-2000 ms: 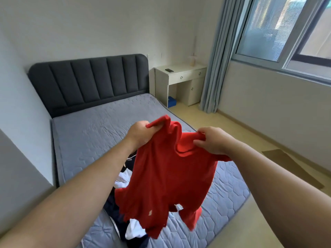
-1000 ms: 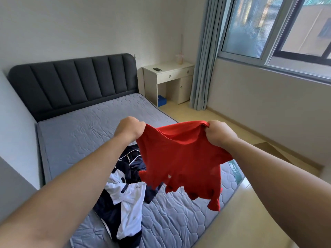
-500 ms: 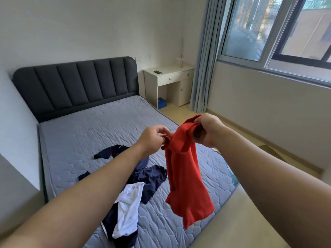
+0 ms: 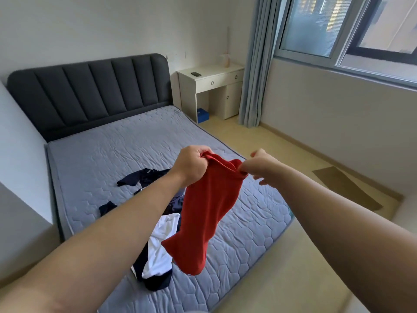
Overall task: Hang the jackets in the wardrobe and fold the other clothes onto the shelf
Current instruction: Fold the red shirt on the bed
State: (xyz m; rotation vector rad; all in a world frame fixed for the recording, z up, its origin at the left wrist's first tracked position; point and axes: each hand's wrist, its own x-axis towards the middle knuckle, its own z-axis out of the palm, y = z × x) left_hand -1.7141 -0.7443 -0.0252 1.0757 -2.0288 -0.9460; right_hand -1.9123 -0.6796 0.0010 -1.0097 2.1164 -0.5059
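The left hand point(image 4: 191, 164) was held up over the near half of a grey quilted mattress point(image 4: 108, 154), its fingers curled into a fist round one bunched end of the top edge of a soft red fabric garment point(image 4: 207, 213). The right hand point(image 4: 262, 168) was just beside it, pinching the other end of that edge between thumb and forefinger, while its remaining fingers stuck out loosely apart and touched nothing. The garment hung from the two grips in a narrow, gathered drape, clear of the mattress, its lower end dangling in front of a heap of navy and white clothes point(image 4: 155, 251). That heap lay crumpled on the mattress near the side closest to the person, with dark sleeves trailing toward the middle. Whether any piece in the heap was a jacket could not be told. A dark grey padded headboard point(image 4: 90, 91) with upright channels stood against the far wall. Beside it was a white bedside desk point(image 4: 211, 85) with a drawer, a small dark flat object point(image 4: 195, 74) on its top and a blue box point(image 4: 203, 114) on the floor underneath. A pale blue curtain point(image 4: 255, 64) hung next to the desk at the side of a large window point(image 4: 320, 30). A flat brown sheet point(image 4: 345, 188) lay on the light floor near the right-hand wall.
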